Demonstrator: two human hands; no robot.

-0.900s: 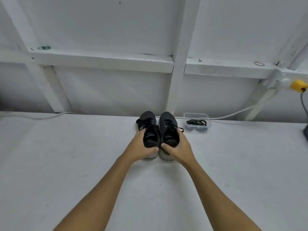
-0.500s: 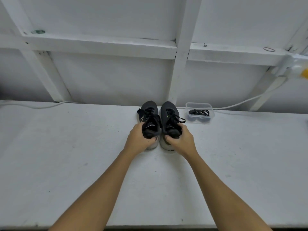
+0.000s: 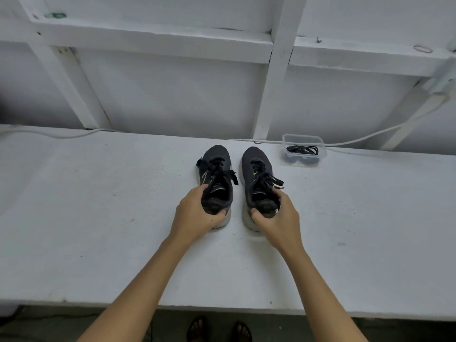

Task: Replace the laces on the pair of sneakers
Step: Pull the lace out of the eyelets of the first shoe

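- The two black sneakers stood side by side on the white desk, apart, their long axes running from 6 to 12 o'clock, toes at 12.
- The left hand gripped the heel of the left sneaker, fingers curled round it.
- The right hand gripped the right sneaker likewise.
- A clear box with black laces lay at 2 o'clock.

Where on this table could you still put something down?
Bare table left of the left sneaker and right of the right sneaker, below the clear box. Crowded only where both hands grip the heels.
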